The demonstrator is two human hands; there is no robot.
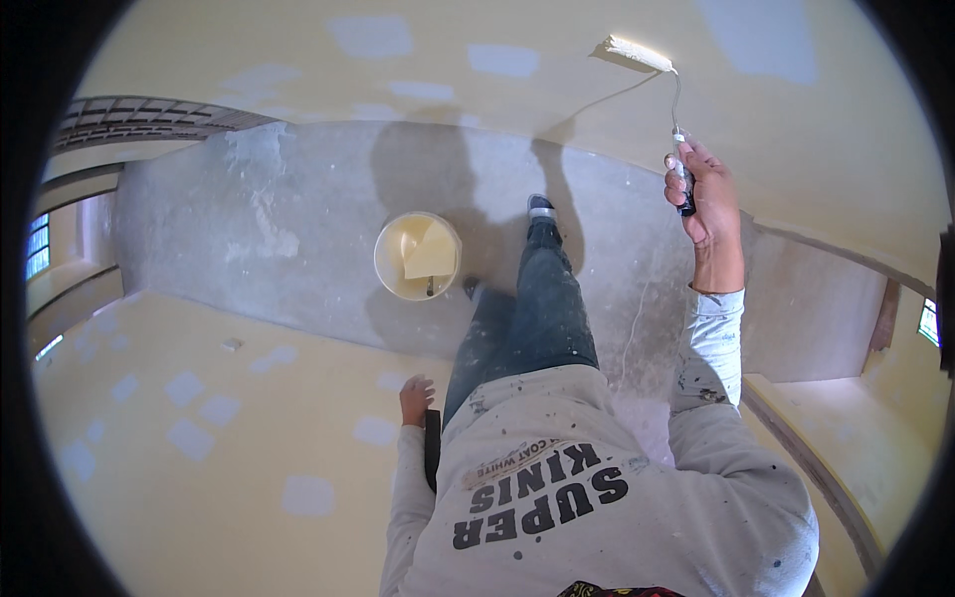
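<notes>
My right hand (708,194) is closed around the dark handle of a paint roller (639,53), held out at far right. A thin bent wire joins the handle to the cream-coated roller sleeve, which lies at the pale yellow wall (557,85). Low at my left side hangs my left hand (416,400), its fingers loosely apart with nothing seen in them. A round white bucket (379,267) stands on the floor left of my feet. Inside it are cream-yellow paint and a flat cream-coloured piece (430,254) with a dark handle-like end.
The grey concrete floor (328,194) carries whitish stains and runs between two yellow walls. Pale patches dot both the far wall and the near wall (249,448). A brown grille (149,117) is at far left, and a doorway-like opening shows at right.
</notes>
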